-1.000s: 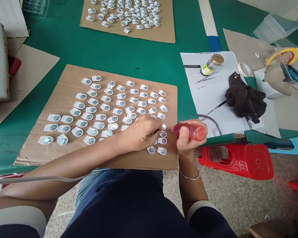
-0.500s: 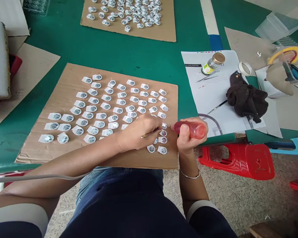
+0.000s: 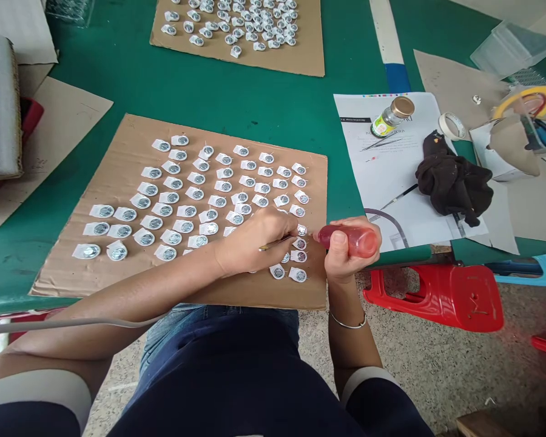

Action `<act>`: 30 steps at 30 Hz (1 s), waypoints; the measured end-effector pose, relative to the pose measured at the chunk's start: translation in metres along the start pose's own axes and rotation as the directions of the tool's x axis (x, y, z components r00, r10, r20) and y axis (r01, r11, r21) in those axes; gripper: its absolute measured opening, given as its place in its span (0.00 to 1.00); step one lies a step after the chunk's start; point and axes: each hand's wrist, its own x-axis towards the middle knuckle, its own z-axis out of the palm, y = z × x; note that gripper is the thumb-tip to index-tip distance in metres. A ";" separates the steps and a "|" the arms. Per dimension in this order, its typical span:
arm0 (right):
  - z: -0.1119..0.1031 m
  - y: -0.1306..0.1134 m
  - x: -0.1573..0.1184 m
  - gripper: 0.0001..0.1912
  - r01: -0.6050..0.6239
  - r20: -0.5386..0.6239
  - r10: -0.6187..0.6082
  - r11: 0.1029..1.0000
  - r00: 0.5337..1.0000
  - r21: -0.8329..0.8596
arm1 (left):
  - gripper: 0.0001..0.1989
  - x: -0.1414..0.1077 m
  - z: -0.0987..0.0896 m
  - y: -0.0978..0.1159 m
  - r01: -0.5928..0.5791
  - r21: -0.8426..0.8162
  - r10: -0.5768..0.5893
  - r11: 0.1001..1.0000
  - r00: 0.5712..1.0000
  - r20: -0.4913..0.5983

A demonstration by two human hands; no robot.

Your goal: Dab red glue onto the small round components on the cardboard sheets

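My left hand [image 3: 268, 233] is closed around a thin tool [image 3: 269, 246] with a brass-coloured end; its tip is hidden by the fingers. In my right hand [image 3: 346, 258] lies a squeeze bottle [image 3: 355, 241] of red liquid, tilted sideways with its fine nozzle pointing left. The nozzle end is close to a small round silver piece on a white tab [image 3: 301, 230], near my left fingertips. Whether it touches cannot be made out. Several such pieces lie in rows on a cardboard sheet [image 3: 236, 296]. My left hand and forearm cover part of the rows.
Another cardboard sheet [image 3: 300, 60] with similar pieces lies farther back on the green table [image 3: 127, 67]. To the right are printed paper [image 3: 355, 139], a glass jar [image 3: 391, 116], a dark cloth [image 3: 455, 182] and a tape roll [image 3: 452, 126]. A red stool [image 3: 473, 297] stands below.
The view has shifted very slightly. Both hands keep nearly the same place, with the bottle nozzle still beside the same piece.
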 end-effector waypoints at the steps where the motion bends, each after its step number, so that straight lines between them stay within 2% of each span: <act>1: -0.001 0.000 0.000 0.14 0.001 0.010 -0.001 1.000 1.000 -0.008 | 0.07 0.000 0.000 0.000 0.004 -0.004 -0.004 1.000 1.000 0.003; 18: 0.001 -0.001 0.001 0.13 0.010 -0.017 -0.009 0.998 1.000 0.060 | 0.07 0.000 0.000 -0.002 0.004 -0.050 -0.004 0.999 1.000 -0.002; 25: 0.002 0.001 0.001 0.12 0.010 -0.005 -0.009 0.995 1.000 0.097 | 0.07 0.003 -0.004 0.002 0.085 -0.130 -0.087 0.988 0.996 -0.009; 30: 0.002 0.001 0.001 0.12 0.008 0.019 -0.010 0.995 1.000 0.100 | 0.07 0.001 -0.002 -0.003 0.090 -0.168 -0.094 0.982 0.995 -0.020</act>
